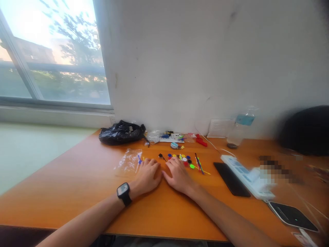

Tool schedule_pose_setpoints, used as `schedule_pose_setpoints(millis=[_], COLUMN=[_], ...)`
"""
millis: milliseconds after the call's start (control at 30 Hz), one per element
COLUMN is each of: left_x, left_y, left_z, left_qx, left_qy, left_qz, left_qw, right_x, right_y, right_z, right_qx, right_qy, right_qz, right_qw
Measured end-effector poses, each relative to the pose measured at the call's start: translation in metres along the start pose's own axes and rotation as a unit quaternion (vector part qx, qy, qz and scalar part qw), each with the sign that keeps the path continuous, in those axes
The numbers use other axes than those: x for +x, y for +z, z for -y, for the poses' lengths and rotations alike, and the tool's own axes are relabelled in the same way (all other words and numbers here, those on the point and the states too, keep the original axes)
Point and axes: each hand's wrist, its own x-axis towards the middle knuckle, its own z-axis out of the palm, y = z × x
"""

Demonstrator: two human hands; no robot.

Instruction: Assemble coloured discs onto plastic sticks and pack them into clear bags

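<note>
My left hand (147, 175), with a black watch (123, 190) on its wrist, lies palm down on the wooden table (154, 216). Its fingers are stretched forward beside a small blue plastic piece (139, 161) and a clear plastic bag (129, 158). My right hand (179, 175) rests palm down too, thumb close to the left hand. Past its fingers lie several small coloured discs, among them a green disc (192, 166) and a black disc (189, 161). Thin coloured sticks (198, 163) lie to the right. A black piece with a stem (160, 155) sits between the hands, farther back. No held object shows; the fingertips are partly hidden.
At the back are a black plastic bag (120, 133), small packets (172, 137), a red item (201, 140) and a bottle (239, 130). A black flat device (230, 179), a white power strip (243, 175) and a phone-like device (293, 215) lie on the right.
</note>
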Motion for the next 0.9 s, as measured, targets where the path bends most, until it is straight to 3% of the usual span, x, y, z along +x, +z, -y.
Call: schedule_pose_setpoints(millis=[367, 900], left_x=[0.0006, 0.0002], left_y=[0.0001, 0.0002], left_z=[0.0014, 0.0009], left_qx=[-0.007, -0.006], left_qy=[-0.011, -0.011], left_qz=[-0.004, -0.001], left_qw=[1.0, 1.0], right_x=[-0.0003, 0.002], right_y=[-0.0093, -0.0005], right_z=[0.0034, -0.0002], right_qx=[0.0, -0.007], right_qy=[0.008, -0.005], right_qz=[-0.007, -0.001], right_qw=[1.0, 1.0])
